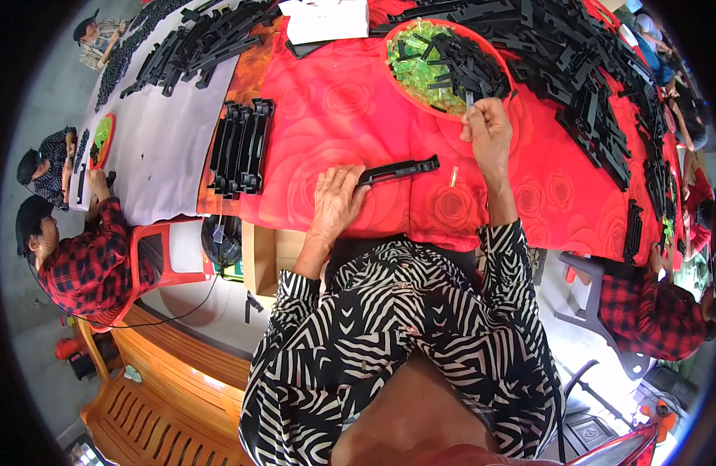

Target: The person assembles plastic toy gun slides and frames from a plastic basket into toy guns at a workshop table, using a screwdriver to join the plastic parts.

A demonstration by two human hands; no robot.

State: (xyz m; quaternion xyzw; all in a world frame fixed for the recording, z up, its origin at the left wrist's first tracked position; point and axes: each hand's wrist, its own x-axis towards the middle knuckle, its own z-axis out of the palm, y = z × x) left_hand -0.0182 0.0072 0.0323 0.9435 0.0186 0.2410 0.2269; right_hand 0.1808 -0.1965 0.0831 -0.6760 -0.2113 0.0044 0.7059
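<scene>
My left hand [336, 200] is closed on one end of a long, narrow black plastic part [400, 168], which lies on or just above the red cloth and points right. My right hand [490, 136] is at the near rim of a red basin [429, 112], its fingers pinched around a small pale, see-through piece [469, 99]. Inside the basin are yellow-green clear plastic pieces [420, 66] on the left and small black plastic pieces [470, 68] on the right. One small clear yellowish piece [454, 176] lies on the cloth between my hands.
A row of similar black parts [241, 147] is stacked to my left. Large heaps of black parts cover the far right [559, 62] and far left [199, 50]. Beyond stands a white box [327, 22]. Seated people [86, 264] work at both sides.
</scene>
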